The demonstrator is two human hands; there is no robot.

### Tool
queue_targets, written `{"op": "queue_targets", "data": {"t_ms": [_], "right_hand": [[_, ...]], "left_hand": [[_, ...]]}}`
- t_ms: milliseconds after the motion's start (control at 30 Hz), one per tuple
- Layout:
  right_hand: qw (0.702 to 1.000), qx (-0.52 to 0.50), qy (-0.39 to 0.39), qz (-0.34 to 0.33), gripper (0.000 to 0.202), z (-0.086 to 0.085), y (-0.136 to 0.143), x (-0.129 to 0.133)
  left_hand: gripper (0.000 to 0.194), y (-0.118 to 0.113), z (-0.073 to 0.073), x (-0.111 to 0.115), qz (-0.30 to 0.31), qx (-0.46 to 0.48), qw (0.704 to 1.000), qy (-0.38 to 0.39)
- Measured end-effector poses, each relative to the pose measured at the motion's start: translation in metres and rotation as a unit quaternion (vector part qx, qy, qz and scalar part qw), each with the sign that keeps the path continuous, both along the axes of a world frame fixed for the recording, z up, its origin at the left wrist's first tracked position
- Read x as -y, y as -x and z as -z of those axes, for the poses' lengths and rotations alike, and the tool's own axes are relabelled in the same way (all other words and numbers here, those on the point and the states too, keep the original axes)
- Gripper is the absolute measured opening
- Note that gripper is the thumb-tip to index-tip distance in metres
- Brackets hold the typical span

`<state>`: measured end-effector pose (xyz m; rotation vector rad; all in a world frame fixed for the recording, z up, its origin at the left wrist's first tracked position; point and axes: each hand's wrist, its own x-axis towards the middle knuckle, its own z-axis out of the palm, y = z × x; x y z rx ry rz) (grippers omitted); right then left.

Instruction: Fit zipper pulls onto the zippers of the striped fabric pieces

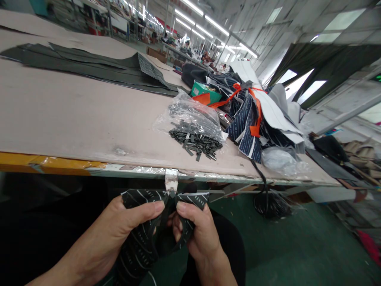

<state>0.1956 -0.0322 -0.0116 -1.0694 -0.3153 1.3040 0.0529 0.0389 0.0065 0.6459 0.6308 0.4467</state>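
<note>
So, starting at the far left, dark green sheets (89, 65) lie in a loose stack across the pale table (77, 123), and yellow tape (59, 163) runs along the near edge below them. Moving right, in comes the left hand (122, 224), pinching the patterned cloth (138, 254) with its thumb pressed flat on top, just below the table edge. That cloth is black with white lettering and stripes, bunched between the two hands and hanging down towards the person's lap. Dead centre, a pale metal tab (171, 179) juts down off the edge, its tip right where the cloth meets it; whether it grips the fabric, I cannot tell. Then it's the right hand (202, 228), thumb on the cloth's other side, fingers curled in underneath: a firm hold there too. Up on the tabletop, beyond the hands, a clear plastic bag (193, 113) spills a heap of small dark pieces (198, 145). Just behind it sits a green box (208, 93), and beside that a big pile of navy printed fabric (242, 119), with an orange strip (257, 113) draped over it. Further right, crumpled clear plastic (279, 161) rests near the edge, and a black cord (262, 174) dangles below.
</note>
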Motion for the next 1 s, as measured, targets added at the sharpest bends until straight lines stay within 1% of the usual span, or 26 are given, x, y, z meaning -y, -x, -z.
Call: {"op": "queue_targets", "data": {"t_ms": [167,300,400,533,733,867,1000], "right_hand": [[1.0,-0.004,0.003,-0.007,0.037,-0.0039,0.0012,-0.0012],[1.0,-0.008,0.019,-0.014,0.037,-0.0007,0.0017,-0.0017],[0.999,-0.017,0.025,-0.013,0.036,0.0026,0.0013,-0.0024],[0.999,-0.026,0.021,-0.014,0.038,0.0023,0.0008,-0.0032],[0.999,-0.038,0.01,-0.011,0.035,0.0023,0.0005,-0.0028],[0.999,-0.041,0.008,-0.021,0.035,0.0012,0.0007,-0.0032],[0.999,-0.039,0.002,-0.021,0.036,-0.0025,0.002,-0.0047]], "left_hand": [[0.022,0.0,0.0009,0.0018,0.003,0.008,1.0,0.019],[0.022,0.0014,0.0024,0.0031,0.002,0.012,1.0,0.023],[0.025,0.0015,0.0006,0.0026,-0.008,-0.002,1.0,0.022],[0.024,0.0012,-0.002,0.0018,0.001,-0.005,1.0,-0.002],[0.029,0.0018,0.0022,-0.0002,-0.017,-0.045,0.999,0.001],[0.029,-0.0009,-0.0021,-0.0025,-0.017,-0.054,0.998,-0.022],[0.027,-0.0024,-0.0057,-0.0024,-0.007,-0.07,0.997,-0.022]]}}
